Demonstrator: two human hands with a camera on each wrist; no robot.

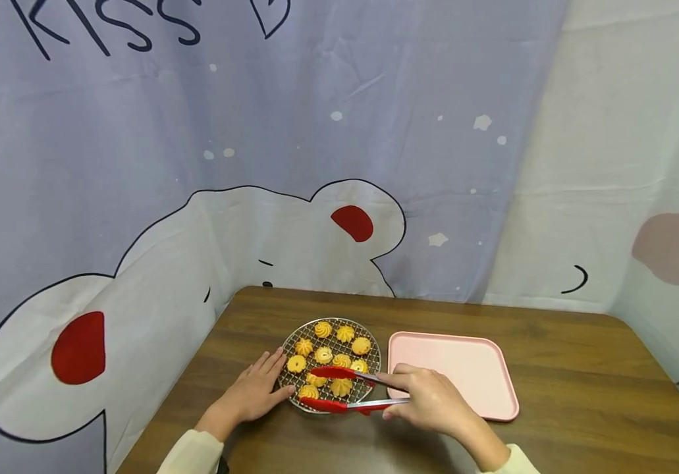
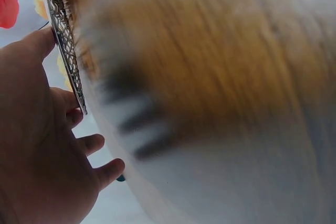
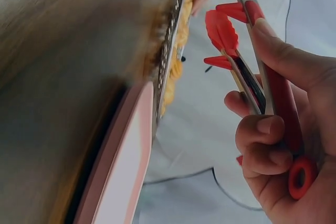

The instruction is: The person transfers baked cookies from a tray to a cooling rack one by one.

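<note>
A round wire rack (image 1: pixel 333 341) holds several golden piped butter cookies (image 1: pixel 323 330); a few have pale centres. My left hand (image 1: pixel 253 392) touches the rack's left edge, its fingers extended and thumb spread. In the left wrist view, the thumb and fingertips (image 2: pixel 92 144) show beside the metal rim. My right hand (image 1: pixel 431 398) grips a pair of metal tongs with red tips (image 1: pixel 333 373). The tongs are spread apart over the near part of the rack, with no cookie visible between them in the right wrist view. They cover part of the nearest cookies in the head view.
Right of the rack lies a pink rectangular tray (image 1: pixel 452 362), partly behind my right hand. Both stand on a brown wooden table (image 1: pixel 576 368). A printed curtain (image 1: pixel 434 164) hangs behind the table's far edge and along its sides.
</note>
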